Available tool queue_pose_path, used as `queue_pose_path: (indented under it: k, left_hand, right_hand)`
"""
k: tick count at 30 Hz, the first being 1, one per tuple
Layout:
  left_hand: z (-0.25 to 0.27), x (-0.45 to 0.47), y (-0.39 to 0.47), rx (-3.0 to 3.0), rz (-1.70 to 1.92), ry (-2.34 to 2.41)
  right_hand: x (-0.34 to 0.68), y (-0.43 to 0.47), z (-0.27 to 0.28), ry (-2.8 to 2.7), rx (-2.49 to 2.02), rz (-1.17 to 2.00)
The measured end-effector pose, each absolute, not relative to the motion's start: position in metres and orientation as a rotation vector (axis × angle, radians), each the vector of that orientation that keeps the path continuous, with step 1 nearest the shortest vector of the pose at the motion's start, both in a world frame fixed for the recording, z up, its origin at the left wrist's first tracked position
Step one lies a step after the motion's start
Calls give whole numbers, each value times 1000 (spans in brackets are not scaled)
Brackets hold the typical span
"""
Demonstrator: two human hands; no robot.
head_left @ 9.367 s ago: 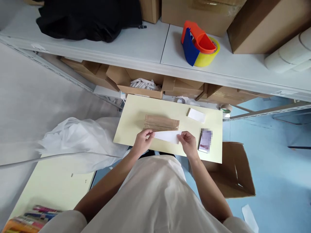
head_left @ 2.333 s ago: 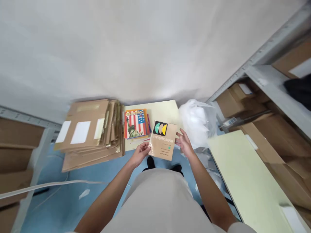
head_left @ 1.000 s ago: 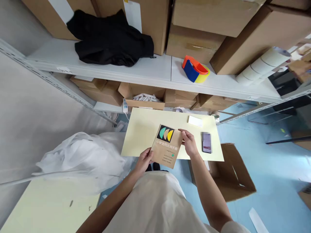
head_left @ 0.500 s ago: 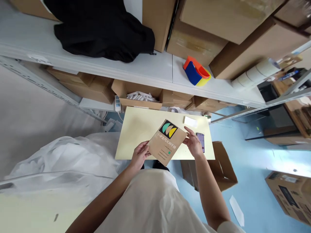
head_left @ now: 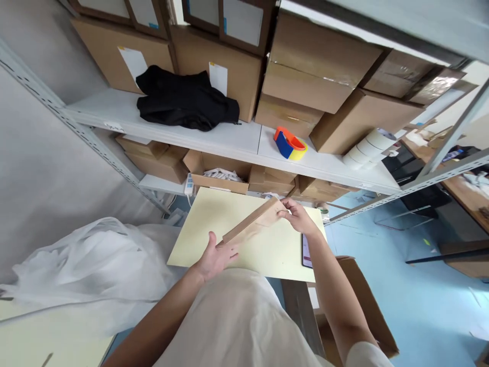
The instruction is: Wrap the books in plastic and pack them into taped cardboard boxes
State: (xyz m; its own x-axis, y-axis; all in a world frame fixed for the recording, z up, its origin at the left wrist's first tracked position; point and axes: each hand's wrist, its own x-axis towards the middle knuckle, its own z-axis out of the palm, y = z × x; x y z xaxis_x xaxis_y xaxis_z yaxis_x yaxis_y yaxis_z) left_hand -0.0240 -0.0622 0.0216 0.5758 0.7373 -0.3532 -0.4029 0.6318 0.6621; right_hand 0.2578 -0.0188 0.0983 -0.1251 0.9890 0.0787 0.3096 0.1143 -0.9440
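A tan paperback book [head_left: 255,224] is tilted above the pale yellow table, one long thin edge and a blurred side facing me. My right hand [head_left: 297,216] pinches its upper right end between thumb and fingers. Beside the lower left end is my left hand [head_left: 217,255], palm turned up, thumb raised and fingers stretched out. That end seems to touch the left hand, but no grip shows there. Below my right wrist, a phone [head_left: 306,251] lies on the table, partly hidden by the forearm.
The yellow table [head_left: 198,219] stands against a grey shelf [head_left: 229,145] with cardboard boxes [head_left: 305,86], a black garment [head_left: 183,102], coloured bands [head_left: 289,144] and tape rolls [head_left: 370,148]. An open carton [head_left: 361,300] sits on the floor at right; white plastic sheeting [head_left: 87,260] lies left.
The book has turned from cover-up to edge-on. My left hand has loosened from its corner and spread its fingers; my right hand now pinches the far end. The view has tipped upward.
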Motion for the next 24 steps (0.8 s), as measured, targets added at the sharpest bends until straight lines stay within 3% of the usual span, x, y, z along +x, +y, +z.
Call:
queue_pose_path:
  k: [7, 14, 24]
  left_hand:
    - [19, -2, -64, 969, 978, 1087]
    - [28, 9, -76, 797, 979, 1095]
    - [7, 15, -79, 603, 1101, 1138]
  right_hand:
    - [264, -17, 98, -1480, -1294, 1092]
    - [274, -37, 88, -954, -1229, 1278]
    - [262, -36, 57, -872, -1276, 1240]
